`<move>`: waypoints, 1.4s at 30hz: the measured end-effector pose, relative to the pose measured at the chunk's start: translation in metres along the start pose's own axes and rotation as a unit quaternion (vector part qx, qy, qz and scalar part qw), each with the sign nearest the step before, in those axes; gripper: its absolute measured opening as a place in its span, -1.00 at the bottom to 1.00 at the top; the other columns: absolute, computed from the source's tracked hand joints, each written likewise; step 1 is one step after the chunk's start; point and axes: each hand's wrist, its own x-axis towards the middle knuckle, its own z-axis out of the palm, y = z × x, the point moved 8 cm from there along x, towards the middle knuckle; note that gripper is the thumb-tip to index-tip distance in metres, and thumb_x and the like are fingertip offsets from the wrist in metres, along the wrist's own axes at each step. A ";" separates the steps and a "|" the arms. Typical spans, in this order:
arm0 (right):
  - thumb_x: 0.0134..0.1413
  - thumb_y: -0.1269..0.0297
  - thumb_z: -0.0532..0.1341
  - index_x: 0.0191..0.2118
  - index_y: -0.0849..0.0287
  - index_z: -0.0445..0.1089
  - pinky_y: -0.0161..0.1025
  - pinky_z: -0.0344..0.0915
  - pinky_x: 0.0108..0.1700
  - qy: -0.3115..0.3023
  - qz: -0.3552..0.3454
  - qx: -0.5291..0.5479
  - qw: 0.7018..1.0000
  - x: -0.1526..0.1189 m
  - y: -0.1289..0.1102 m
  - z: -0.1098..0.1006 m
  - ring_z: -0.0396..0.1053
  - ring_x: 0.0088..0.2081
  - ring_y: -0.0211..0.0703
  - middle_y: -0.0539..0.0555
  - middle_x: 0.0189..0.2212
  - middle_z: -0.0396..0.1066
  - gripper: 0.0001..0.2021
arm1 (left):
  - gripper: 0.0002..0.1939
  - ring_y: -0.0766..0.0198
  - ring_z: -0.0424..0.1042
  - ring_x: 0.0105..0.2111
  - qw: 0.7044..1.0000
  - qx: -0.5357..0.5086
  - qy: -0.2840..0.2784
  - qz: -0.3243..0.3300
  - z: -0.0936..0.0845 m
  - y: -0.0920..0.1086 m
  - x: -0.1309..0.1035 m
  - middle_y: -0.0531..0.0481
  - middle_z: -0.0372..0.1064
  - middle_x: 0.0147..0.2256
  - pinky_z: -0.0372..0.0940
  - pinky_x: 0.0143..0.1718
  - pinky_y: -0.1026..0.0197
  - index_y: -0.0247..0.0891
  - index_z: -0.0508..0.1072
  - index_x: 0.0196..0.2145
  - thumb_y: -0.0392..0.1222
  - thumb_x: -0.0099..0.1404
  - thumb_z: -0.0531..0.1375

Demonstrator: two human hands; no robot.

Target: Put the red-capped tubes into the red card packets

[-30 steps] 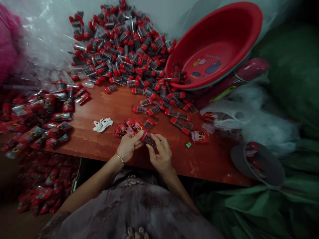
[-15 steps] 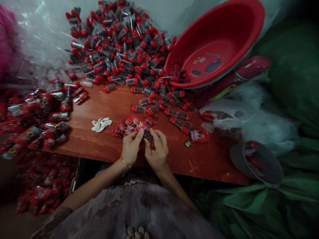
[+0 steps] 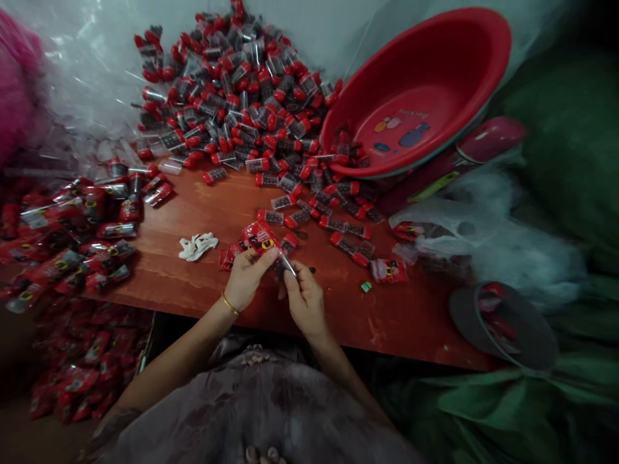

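Between my two hands, above the front of the table, is a small clear tube (image 3: 285,263) with dark contents and a red cap. My left hand (image 3: 247,278), with a gold bracelet at the wrist, pinches a red printed packet (image 3: 262,238) against the tube. The fingers of my right hand (image 3: 305,298) close on the tube's lower end. More flat red packets (image 3: 231,256) lie just beyond my left fingers. A crumpled white piece (image 3: 197,246) rests to their left. Several red-capped tubes (image 3: 297,218) are scattered beyond my hands.
A large heap of red-capped tubes (image 3: 222,96) rises at the back. The red basin (image 3: 411,84) leans at the back right. Filled red packets (image 3: 72,225) pile up at the left. A grey container (image 3: 522,328) and clear plastic bags (image 3: 503,232) are at the right.
My left hand has shifted slightly left and now holds a red packet up by the tube. The tube has tilted, and my right hand has moved a little lower.
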 end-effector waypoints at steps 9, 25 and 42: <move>0.18 0.13 0.05 -0.27 0.17 0.33 -0.39 0.16 -0.56 0.044 0.031 0.042 0.998 -0.001 0.008 -0.005 0.21 -0.61 -0.36 -0.08 -0.59 0.29 -0.77 | -0.67 0.45 0.20 -0.62 0.994 0.106 -0.031 0.026 0.013 -0.005 -0.011 0.09 0.33 -0.63 0.13 -0.56 0.35 -0.34 0.49 -0.56 0.04 -0.02 0.33; 0.16 0.13 0.07 -0.24 0.20 0.35 -0.40 0.14 -0.64 -0.016 0.021 0.020 0.999 0.000 -0.005 0.002 0.21 -0.70 -0.35 -0.11 -0.69 0.27 -0.75 | -0.71 0.30 0.44 -0.46 0.998 0.038 -0.042 -0.031 0.015 -0.002 -0.012 -0.06 0.52 -0.48 0.30 -0.31 0.25 -0.34 0.58 -0.42 -0.06 -0.05 0.36; 0.14 0.10 0.11 -0.25 0.20 0.37 -0.42 0.10 -0.66 -0.006 0.037 0.069 0.997 -0.001 0.002 0.011 0.14 -0.70 -0.40 -0.12 -0.67 0.25 -0.74 | -0.62 0.38 0.32 -0.62 0.997 0.027 -0.046 -0.063 0.016 -0.005 -0.019 -0.02 0.44 -0.56 0.21 -0.64 0.34 -0.36 0.57 -0.36 0.02 -0.04 0.32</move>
